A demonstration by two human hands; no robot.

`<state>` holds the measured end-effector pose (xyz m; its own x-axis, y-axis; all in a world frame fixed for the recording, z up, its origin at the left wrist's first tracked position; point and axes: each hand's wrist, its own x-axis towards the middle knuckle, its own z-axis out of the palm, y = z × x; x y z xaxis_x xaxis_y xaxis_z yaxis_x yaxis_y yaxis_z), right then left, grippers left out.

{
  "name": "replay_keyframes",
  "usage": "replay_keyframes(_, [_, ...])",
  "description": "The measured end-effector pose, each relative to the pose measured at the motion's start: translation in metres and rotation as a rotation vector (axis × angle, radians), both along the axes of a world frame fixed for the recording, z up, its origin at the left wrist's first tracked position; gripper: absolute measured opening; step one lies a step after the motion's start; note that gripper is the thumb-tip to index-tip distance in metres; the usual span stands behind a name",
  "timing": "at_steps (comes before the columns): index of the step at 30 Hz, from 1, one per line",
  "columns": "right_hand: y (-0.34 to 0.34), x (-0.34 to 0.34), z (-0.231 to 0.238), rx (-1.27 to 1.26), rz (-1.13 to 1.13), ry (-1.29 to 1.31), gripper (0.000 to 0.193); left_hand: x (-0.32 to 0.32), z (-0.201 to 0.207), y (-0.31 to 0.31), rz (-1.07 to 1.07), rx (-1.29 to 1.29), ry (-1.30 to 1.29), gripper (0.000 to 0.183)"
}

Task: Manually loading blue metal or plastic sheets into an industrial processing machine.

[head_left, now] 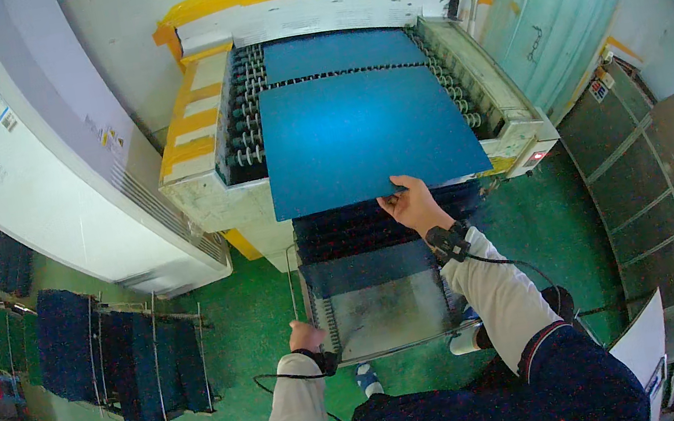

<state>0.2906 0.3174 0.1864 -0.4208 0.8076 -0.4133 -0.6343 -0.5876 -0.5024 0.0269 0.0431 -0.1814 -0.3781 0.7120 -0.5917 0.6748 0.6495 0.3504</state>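
So the roller machine [510, 117] has one blue panel [369, 134] sticking out over its front edge, plus a second blue panel [342, 53] farther back on it. Right hand [414, 205] is pinching the first one's near edge, at the machine's front. Left hand [306, 336] is nearer the wearer than the machine, curled around the side of a rack [331, 323] holding dark sheets [358, 232] right by the machine.

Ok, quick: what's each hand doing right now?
Left hand: closed on the rack frame.
Right hand: holding the nearer blue panel by its edge.
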Motion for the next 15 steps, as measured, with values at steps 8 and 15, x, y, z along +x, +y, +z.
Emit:
replay_keyframes(8, [0.003,0.0,0.001,0.022,0.026,-0.05,0.014,-0.008,-0.041,-0.008,-0.093,0.056,-0.026,0.073])
replay_keyframes(15, [0.006,0.001,-0.009,0.096,-0.005,-0.036,0.014,-0.01,-0.03,-0.009,-0.108,0.03,-0.054,0.072])
